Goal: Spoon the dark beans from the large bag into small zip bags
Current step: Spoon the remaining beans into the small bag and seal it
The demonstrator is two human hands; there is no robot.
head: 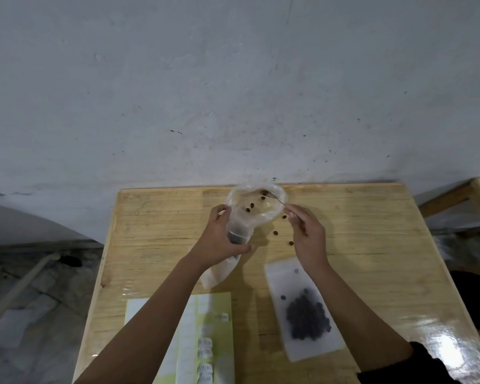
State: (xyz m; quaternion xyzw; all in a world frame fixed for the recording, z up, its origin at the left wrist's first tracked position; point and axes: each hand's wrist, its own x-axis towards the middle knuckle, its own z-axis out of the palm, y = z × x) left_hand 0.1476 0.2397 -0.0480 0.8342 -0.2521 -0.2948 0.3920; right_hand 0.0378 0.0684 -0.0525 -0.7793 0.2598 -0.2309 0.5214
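The large clear bag (pixel 261 202) lies open at the table's far edge with only a few dark beans (pixel 251 206) inside. My left hand (pixel 222 236) grips a small zip bag (pixel 239 234) upright beside the large bag's mouth; some dark beans show at the small bag's bottom. My right hand (pixel 306 231) pinches a thin metal spoon (pixel 275 196) whose bowl reaches into the large bag. A filled small zip bag (pixel 305 309) with a heap of dark beans lies flat near my right forearm. Three loose beans (pixel 275 233) lie on the wood between my hands.
The wooden table (pixel 155 231) stands against a grey wall. A yellow-green label sheet (pixel 214 328) with white stickers lies at the near edge under my left forearm. Another wooden frame (pixel 455 198) stands at the right. A flat empty bag (pixel 219 273) lies under my left wrist.
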